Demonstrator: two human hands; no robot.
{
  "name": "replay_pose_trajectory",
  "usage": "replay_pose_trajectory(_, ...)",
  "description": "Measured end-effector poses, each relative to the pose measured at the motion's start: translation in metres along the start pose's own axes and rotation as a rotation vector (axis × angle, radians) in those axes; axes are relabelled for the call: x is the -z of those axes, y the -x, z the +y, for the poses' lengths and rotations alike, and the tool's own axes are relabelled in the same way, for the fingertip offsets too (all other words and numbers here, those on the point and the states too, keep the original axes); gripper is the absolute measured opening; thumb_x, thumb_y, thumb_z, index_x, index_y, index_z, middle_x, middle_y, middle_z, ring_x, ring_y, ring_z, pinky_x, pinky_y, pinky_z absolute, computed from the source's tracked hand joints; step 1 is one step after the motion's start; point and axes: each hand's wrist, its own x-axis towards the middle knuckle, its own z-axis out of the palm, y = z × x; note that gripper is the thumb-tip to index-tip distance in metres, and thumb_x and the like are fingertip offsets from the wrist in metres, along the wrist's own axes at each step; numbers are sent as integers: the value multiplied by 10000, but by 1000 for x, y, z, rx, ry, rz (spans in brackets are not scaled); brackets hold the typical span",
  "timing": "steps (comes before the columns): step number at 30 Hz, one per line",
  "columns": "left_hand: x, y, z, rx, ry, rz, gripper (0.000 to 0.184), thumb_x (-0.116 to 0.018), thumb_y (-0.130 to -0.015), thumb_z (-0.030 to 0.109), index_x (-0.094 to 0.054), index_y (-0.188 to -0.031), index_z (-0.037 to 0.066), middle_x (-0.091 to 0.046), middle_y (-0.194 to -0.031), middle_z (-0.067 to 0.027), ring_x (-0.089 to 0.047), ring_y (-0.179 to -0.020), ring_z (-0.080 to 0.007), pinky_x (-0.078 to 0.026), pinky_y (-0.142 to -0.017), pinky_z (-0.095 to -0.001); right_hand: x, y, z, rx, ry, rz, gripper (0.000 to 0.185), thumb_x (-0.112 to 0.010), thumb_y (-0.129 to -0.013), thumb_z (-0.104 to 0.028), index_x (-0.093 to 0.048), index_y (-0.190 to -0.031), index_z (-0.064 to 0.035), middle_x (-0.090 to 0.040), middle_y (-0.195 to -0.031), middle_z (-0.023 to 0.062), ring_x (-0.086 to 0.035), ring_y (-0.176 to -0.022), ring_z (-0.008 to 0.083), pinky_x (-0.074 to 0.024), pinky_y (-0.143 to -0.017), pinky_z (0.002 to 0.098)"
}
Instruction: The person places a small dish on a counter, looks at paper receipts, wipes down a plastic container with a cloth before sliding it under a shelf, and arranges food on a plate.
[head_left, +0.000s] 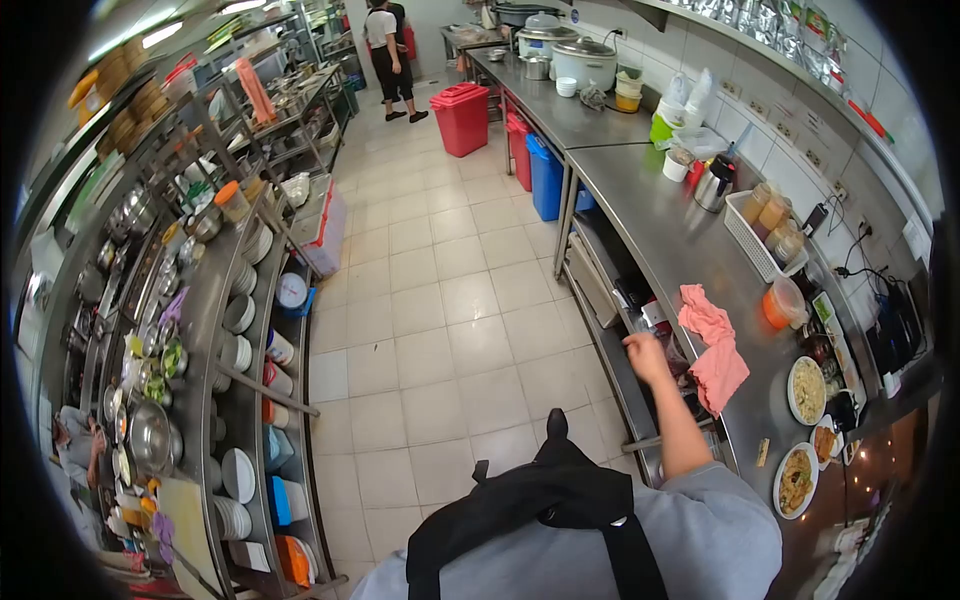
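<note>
My right hand (pixel 647 354) reaches forward at the edge of the steel counter (pixel 660 235), above the lower shelf. Its fingers look curled closed, and whatever they may hold is hidden. Just beyond it, small dark and whitish items (pixel 650 312) sit on the shelf under the counter. To the right of the hand, a crumpled pink cloth (pixel 712 345) lies on the counter and hangs near its edge. My left hand is out of view.
Plated food (pixel 797 480) stands at the counter's near end. A white basket of bottles (pixel 765 237) is by the wall. Left are shelves with bowls and plates (pixel 238 475). A red bin (pixel 460 118) and a person (pixel 385 55) are farther along the tiled aisle.
</note>
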Motion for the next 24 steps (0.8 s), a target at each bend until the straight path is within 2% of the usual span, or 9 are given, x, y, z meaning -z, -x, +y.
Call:
replay_pose_trajectory(3, 8, -10, 20, -1, -96, -39, 315, -598, -806, 204, -652, -1030, -11, -687, -790, -125, -670, -668, -205, -540, -629, -340, 38, -47, 44, -62, 206, 252, 227, -593, -803, -72, -652, -1021, -48, -615, -992, 223, -582, -965, 402, -470, -868, 444)
replay_pose_trajectory(5, 14, -15, 33, -3, -147, -51, 315, -597, -807, 204, -651, -1030, -12, -687, -788, -125, -671, -668, -205, -540, -630, -340, 48, -79, 92, 105, 584, 538, 347, -584, -820, -118, -576, -1159, -44, -603, -1043, 220, -559, -996, 420, -462, -885, 456)
replay_pose_trajectory(6, 17, -18, 39, -2, -169, -57, 315, -596, -807, 204, -651, -1030, -12, -687, -787, -126, -671, -669, -204, -540, -630, -340, 54, -87, 93, 104, 581, 536, 347, -584, -820, -118, -576, -1159, -44, -603, -1043, 220, -559, -996, 420, -462, -885, 456)
replay_pose_trajectory(8, 20, -27, 53, -3, -214, -61, 316, -595, -808, 205, -650, -1030, -13, -687, -785, -126, -671, -669, -204, -540, -631, -340, 70, -103, 101, -489, 559, 308, 406, -565, -850, -190, -526, -1234, -63, -601, -1091, 183, -541, -1047, 405, -446, -917, 456)
replay_pose_trajectory(11, 22, -45, 93, -15, -283, -55, 317, -594, -809, 205, -649, -1030, -15, -687, -782, -127, -672, -670, -203, -540, -633, -340, 59, -120, 127, -495, 672, 77, 375, -546, -878, -260, -548, -1200, -67, -617, -1057, 164, -553, -1044, 370, -453, -897, 455)
replay_pose_trajectory(14, 20, -69, 146, -58, -367, -48, 318, -592, -810, 205, -648, -1030, -17, -687, -779, -128, -672, -670, -202, -540, -634, -340, 43, -155, 149, -511, 614, 77, 361, -568, -882, -262, -544, -1183, -65, -622, -1055, 186, -575, -1022, 357, -471, -860, 450)
replay_pose_trajectory(16, 15, -103, 183, -123, -437, -31, 318, -591, -811, 206, -648, -1030, -18, -688, -776, -129, -673, -671, -201, -540, -635, -340, 52, -172, 137, -358, 13, 126, 334, -576, -888, -254, -541, -1125, -21, -614, -1072, 226, -583, -1025, 360, -470, -847, 443)
replay_pose_trajectory(19, 5, -161, 258, -198, -436, 2, 319, -590, -812, 206, -647, -1030, -20, -688, -773, -130, -673, -671, -200, -541, -637, -340, 70, -232, 132, -507, -122, 348, 331, -583, -903, -262, -535, -1090, 7, -599, -1071, 248, -583, -1012, 347, -456, -855, 401)
replay_pose_trajectory(24, -22, -252, 369, -384, -254, 46, 338, -598, -828, 220, -631, -1082, 0, -692, -792, -121, -672, -703, -198, -531, -687, -330, 125, -332, 96, -329, -526, 429, 357, -609, -909, -324, -536, -986, 17, -596, -949, 133, -536, -861, 186, -445, -780, 317)
